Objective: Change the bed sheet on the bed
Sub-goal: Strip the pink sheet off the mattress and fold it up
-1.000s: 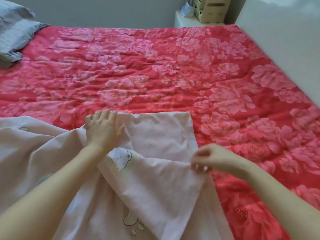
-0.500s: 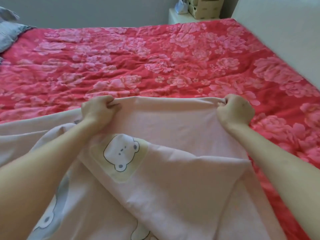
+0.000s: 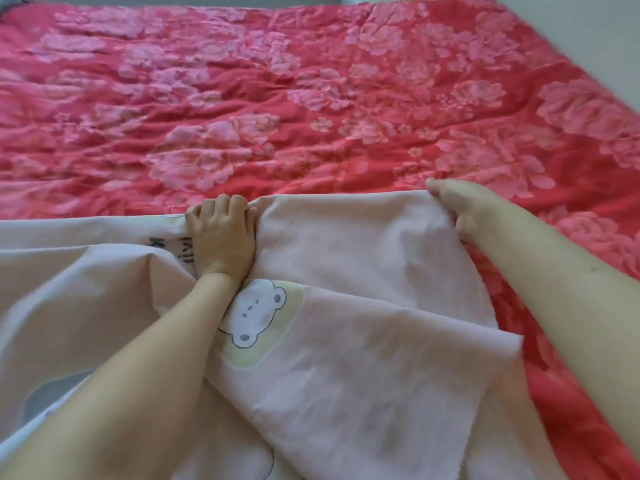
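Observation:
A pale pink bed sheet [image 3: 353, 258] with a white bear print lies bunched over the near half of the bed. Under it a red quilt with pink flowers [image 3: 311, 98] covers the whole bed. My left hand [image 3: 221, 233] grips the sheet's far edge near the middle of the view, fingers curled over the hem. My right hand [image 3: 460, 209] holds the same edge further right, with the cloth stretched between both hands. A loose corner of the sheet [image 3: 498, 348] folds back toward me on the right.
A light wall [image 3: 588, 32] borders the bed on the far right. More of the pink sheet [image 3: 69, 271] spreads to the left edge of the view. The red quilt runs bare from the sheet's edge to the far end of the bed.
Both hands took hold of the sheet's far edge and pushed it forward over the quilt. My right hand moved up and outward to the right, stretching the edge. The view tilted down.

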